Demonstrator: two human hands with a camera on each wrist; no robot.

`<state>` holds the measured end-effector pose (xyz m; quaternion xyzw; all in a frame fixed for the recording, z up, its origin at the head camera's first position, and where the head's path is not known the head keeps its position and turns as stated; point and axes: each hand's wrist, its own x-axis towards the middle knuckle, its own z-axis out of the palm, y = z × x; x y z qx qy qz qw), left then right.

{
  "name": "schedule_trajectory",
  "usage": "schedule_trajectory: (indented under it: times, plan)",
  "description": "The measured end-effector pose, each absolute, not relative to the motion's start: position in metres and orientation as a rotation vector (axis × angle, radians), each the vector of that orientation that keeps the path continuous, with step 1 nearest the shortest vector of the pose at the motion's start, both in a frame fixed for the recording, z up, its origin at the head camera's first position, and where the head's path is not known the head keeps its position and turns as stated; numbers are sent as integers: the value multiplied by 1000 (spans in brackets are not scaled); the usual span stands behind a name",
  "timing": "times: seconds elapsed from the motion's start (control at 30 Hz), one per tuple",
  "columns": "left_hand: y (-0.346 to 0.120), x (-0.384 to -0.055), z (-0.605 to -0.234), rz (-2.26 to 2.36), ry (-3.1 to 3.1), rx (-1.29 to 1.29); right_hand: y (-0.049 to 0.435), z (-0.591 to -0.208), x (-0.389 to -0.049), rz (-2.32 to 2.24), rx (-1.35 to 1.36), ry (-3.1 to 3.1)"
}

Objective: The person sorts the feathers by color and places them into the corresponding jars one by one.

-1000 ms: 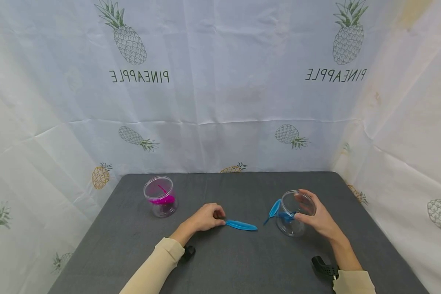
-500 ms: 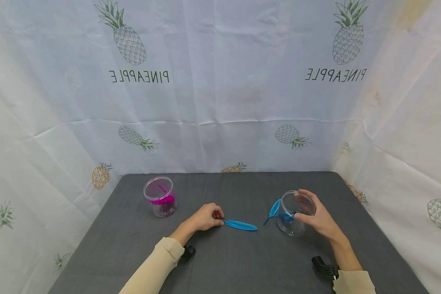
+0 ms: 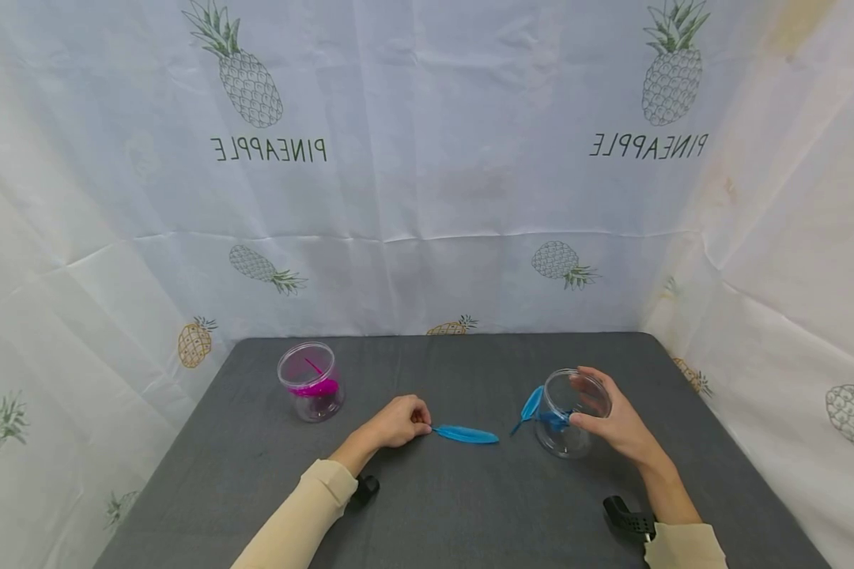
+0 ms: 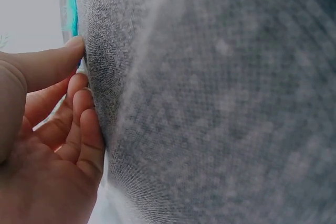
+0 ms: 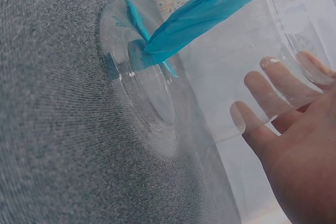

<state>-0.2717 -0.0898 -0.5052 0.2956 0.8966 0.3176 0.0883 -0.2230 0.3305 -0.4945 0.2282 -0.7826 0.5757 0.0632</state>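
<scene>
In the head view, a blue feather (image 3: 466,434) lies on the dark table at the middle. My left hand (image 3: 397,421) pinches its quill end between thumb and fingers, low at the tabletop. The left wrist view shows the thumb pressed near the blue quill (image 4: 74,9). My right hand (image 3: 619,423) grips a clear plastic jar (image 3: 575,395) from its right side, the jar standing on the table. More blue feather (image 3: 531,405) shows at the jar's left edge and through its wall. Whether any of that blue (image 5: 202,17) lies inside or behind the jar, I cannot tell.
A second clear jar (image 3: 317,408) stands at the back left with a magenta feather (image 3: 318,387) in it. The dark grey table (image 3: 455,514) ends at a white pineapple-print cloth (image 3: 470,197) behind and at both sides.
My left hand has drawn slightly to the left, and its fingers have closed together at the feather's quill. The right hand and its jar have stayed in place.
</scene>
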Motion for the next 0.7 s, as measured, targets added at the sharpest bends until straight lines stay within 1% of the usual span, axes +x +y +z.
schedule_trajectory:
  times: [0.7]
  plan:
    - [-97,-277,-498,1257,2514,847,328,-493,-222,1748,689,-2352]
